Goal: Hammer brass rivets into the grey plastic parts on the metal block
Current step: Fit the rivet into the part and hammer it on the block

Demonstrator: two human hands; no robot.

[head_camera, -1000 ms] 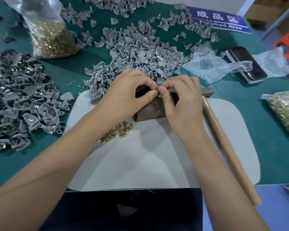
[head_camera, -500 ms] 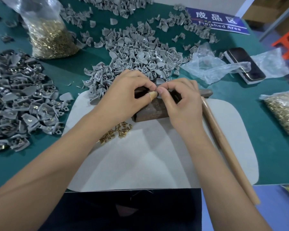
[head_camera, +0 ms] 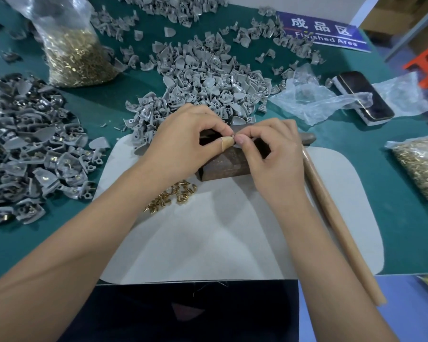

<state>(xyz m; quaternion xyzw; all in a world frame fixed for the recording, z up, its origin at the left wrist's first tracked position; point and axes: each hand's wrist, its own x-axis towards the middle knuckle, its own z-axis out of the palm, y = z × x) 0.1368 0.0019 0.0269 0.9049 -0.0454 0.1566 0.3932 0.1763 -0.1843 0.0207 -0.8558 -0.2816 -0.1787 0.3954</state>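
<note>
Both hands meet over the metal block [head_camera: 223,166], which sits at the far edge of the pale mat [head_camera: 232,243] on the green tabletop [head_camera: 405,230]. The left hand [head_camera: 183,144] and the right hand [head_camera: 269,154] have their fingers curled, thumb tips almost touching; the left thumb wears a tan plaster. Between the fingertips a sliver of a grey plastic part [head_camera: 235,143] shows, pinched on top of the block. Whether a brass rivet is already seated in it cannot be told, as the fingers hide it.

This looks like the setting-up step: placing the part and rivet before striking. The next move probably calls for the right hand to let go and take the hammer [head_camera: 331,213], while the left steadies the part.

The hammer lies just right of the block, its long axis running from the head at the far end to the wooden handle pointing toward the near right. The block's long axis runs left to right. Loose brass rivets [head_camera: 173,196] lie near the block's left corner, and a heap of grey parts [head_camera: 208,77] lies beyond it.
</note>
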